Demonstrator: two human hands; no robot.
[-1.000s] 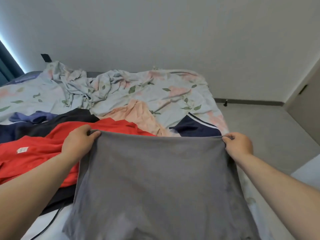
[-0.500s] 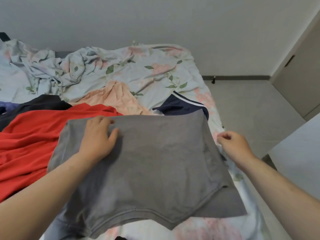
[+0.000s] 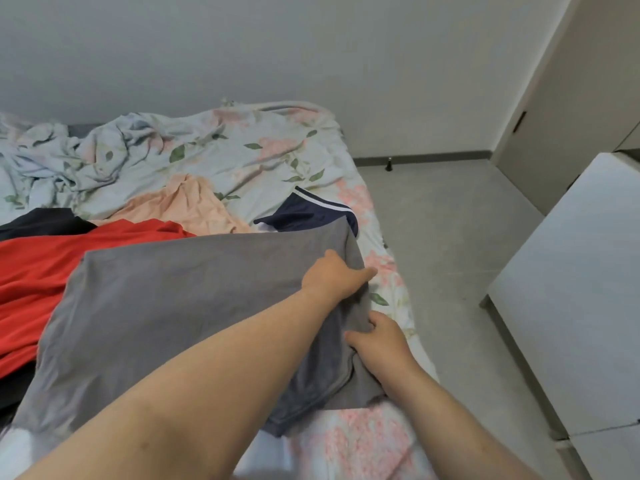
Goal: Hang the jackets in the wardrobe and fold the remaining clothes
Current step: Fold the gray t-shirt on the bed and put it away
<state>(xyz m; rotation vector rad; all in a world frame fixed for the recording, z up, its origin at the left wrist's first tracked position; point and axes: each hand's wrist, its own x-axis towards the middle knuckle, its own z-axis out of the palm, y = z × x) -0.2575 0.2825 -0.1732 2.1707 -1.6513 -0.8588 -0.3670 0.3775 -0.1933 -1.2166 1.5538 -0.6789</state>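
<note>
our left hand (image 3: 334, 277) lies flat with straight fingers on the grey shirt (image 3: 180, 306), which is spread on the bed (image 3: 242, 157) over the red garment (image 3: 38, 271). our right hand (image 3: 379, 341) pinches its right edge.

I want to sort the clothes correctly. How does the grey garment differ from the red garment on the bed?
The grey garment lies spread fairly flat nearest the person, with both hands on its right side; the red garment is untouched. The grey one overlaps the red one's edge. Both are plain-coloured and lie on the floral bedding.
</note>
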